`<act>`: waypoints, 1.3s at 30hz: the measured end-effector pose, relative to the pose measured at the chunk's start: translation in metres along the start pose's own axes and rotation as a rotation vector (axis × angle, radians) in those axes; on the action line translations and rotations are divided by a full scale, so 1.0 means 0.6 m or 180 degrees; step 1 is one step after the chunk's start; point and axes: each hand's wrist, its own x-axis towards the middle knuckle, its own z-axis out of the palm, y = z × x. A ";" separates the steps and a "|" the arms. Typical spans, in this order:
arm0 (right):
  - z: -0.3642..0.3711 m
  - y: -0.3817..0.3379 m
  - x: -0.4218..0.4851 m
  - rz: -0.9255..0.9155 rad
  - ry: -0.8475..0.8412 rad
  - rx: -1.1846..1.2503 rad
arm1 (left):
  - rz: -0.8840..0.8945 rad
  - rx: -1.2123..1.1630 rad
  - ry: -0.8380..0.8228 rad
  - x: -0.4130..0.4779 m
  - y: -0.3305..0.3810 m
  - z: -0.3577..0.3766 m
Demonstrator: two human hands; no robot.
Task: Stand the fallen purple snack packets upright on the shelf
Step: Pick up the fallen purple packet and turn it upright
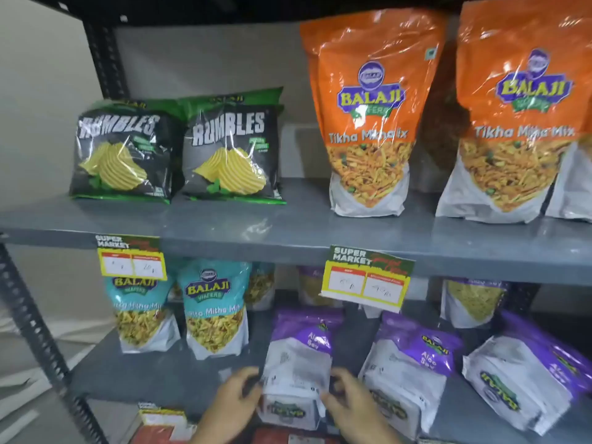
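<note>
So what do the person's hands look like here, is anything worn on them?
Both are bare: the left hand and right hand show no gloves, and no rings or watch that I can make out. No sleeve reaches the visible wrists. The picture is a little blurred, so small details could be missed.

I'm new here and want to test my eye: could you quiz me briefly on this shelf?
1. True or false: three purple packets lie fallen on the lower shelf.
2. Which packet are both hands at: leftmost purple packet, middle purple packet or rightmost purple packet?
3. What colour are the tall packets on the upper shelf?

Key: 1 true. 2 leftmost; left hand and right hand flank its near end. 3 orange.
</note>
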 end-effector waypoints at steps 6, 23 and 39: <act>0.033 -0.033 0.117 0.0763 -0.0305 -0.0352 | -0.0625 -0.0272 -0.0234 0.092 0.010 0.034; 0.011 -0.043 0.116 0.0583 0.0332 0.1696 | -0.0528 -0.1925 -0.0103 0.103 0.063 0.014; 0.025 0.017 0.121 -0.0074 0.0246 0.1496 | 0.0081 -0.2137 0.0006 0.093 0.023 0.062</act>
